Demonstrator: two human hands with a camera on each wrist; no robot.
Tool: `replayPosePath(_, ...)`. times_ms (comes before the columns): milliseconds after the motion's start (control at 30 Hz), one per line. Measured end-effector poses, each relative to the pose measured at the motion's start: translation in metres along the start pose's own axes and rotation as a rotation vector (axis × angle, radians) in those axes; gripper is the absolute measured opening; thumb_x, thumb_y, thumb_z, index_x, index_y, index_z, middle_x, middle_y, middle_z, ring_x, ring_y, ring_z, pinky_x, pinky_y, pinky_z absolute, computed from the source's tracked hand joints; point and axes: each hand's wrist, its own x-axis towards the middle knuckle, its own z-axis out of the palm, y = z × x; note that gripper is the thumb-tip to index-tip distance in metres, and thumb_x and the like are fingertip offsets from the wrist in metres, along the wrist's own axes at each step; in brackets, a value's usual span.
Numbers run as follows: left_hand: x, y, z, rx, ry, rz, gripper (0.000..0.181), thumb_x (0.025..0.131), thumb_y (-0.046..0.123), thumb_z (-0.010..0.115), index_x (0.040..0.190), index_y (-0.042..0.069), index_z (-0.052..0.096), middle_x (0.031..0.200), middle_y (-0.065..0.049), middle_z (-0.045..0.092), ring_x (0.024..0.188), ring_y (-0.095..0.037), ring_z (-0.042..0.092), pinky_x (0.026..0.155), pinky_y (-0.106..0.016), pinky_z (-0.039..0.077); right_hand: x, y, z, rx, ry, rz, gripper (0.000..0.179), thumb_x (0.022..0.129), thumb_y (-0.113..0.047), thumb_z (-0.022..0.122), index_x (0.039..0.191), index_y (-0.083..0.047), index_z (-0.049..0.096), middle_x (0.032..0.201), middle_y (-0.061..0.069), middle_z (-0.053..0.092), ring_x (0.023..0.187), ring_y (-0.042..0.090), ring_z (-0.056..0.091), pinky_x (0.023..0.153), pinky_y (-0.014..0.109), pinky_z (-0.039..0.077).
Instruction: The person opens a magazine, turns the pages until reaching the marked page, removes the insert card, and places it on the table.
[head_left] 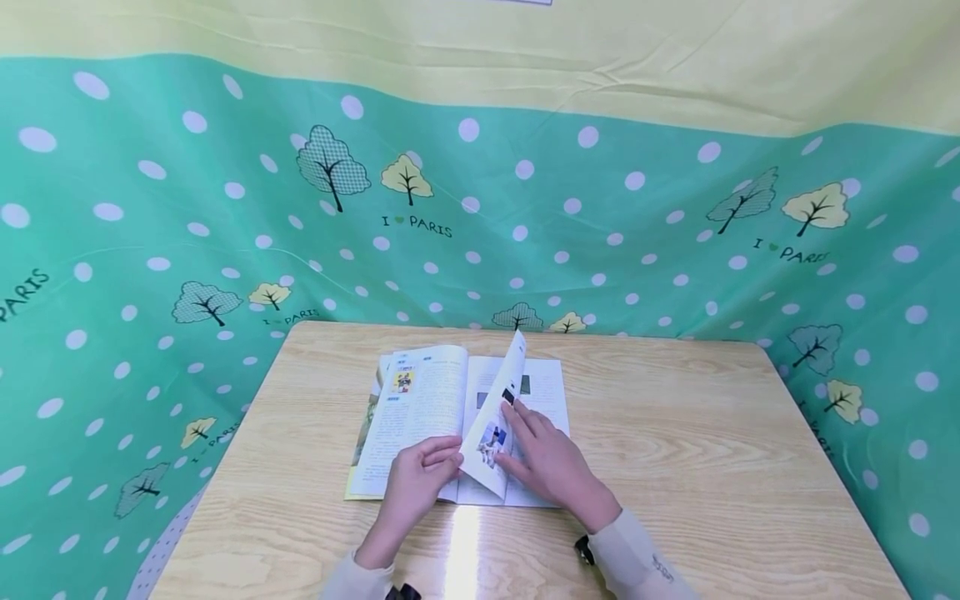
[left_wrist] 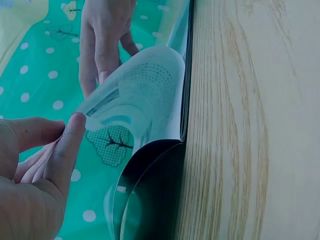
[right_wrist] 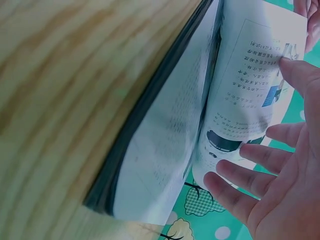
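An open magazine point(head_left: 427, 400) with printed text and small photos lies on the wooden table. One page point(head_left: 491, 425) stands raised near the middle, slanting up from the spine. My left hand point(head_left: 420, 475) pinches the near corner of that page between thumb and fingers; the left wrist view shows this pinch at the page's edge. My right hand point(head_left: 547, 458) touches the right face of the raised page with its fingers spread. In the right wrist view the right fingers point(right_wrist: 270, 155) are nearly straight against the curved page.
The light wooden table point(head_left: 675, 433) extends to both sides of the magazine. A green and yellow cloth point(head_left: 525, 192) with dots and trees hangs behind and beside it. Glare shines on the table's near part. Dark bands sit at both wrists.
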Motion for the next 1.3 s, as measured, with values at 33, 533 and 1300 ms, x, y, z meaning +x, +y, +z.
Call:
replayPosePath(33, 0.0, 0.0, 0.0, 0.002, 0.002, -0.002, 0.036, 0.092, 0.006, 0.072, 0.121, -0.012, 0.063, 0.103, -0.024, 0.072, 0.085, -0.034, 0.073, 0.076, -0.029, 0.063, 0.0, 0.0, 0.0, -0.002, -0.001, 0.0, 0.08, 0.097, -0.056, 0.058, 0.158, -0.011, 0.031, 0.156, 0.016, 0.038, 0.131, 0.036, 0.049, 0.101, 0.05, 0.052)
replayPosePath(533, -0.005, -0.005, -0.031, 0.018, 0.155, -0.06, 0.027, 0.09, -0.002, 0.07, 0.116, -0.008, 0.067, 0.098, -0.019, 0.073, 0.085, -0.027, 0.074, 0.077, -0.029, 0.062, -0.016, 0.012, -0.01, -0.049, -0.105, 0.095, 0.08, 0.096, -0.054, 0.062, 0.156, -0.009, 0.033, 0.16, 0.017, 0.03, 0.142, 0.039, 0.035, 0.111, 0.057, 0.04)
replayPosePath(1300, -0.037, -0.011, -0.115, 0.245, 0.353, -0.266, 0.037, 0.094, 0.01, 0.067, 0.129, -0.001, 0.063, 0.113, -0.018, 0.071, 0.089, -0.021, 0.073, 0.079, -0.026, 0.062, -0.044, 0.027, -0.009, -0.003, -0.297, 0.059, 0.103, 0.079, -0.061, 0.076, 0.153, -0.001, 0.036, 0.159, 0.026, 0.025, 0.144, 0.048, 0.024, 0.115, 0.06, 0.031)
